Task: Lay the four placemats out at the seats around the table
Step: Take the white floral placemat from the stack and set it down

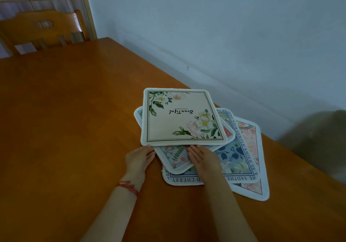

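Nothing was laid out yet: all four square floral cloth placemats [182, 116] lay heaped at centre-right of the brown wooden worktop [74, 110], while the left hand [139, 158] and right hand [203, 159], fingers straight, lifted the top one's near edge.

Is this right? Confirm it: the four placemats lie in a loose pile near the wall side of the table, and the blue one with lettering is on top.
Not quite. In the head view the cream floral placemat tops the pile; the blue lettered placemat lies lower. The rest holds.

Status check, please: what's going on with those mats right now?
Left hand and right hand at the top cream placemat, fingers under its near edge. Four-mat pile unsorted. Nothing blocking.
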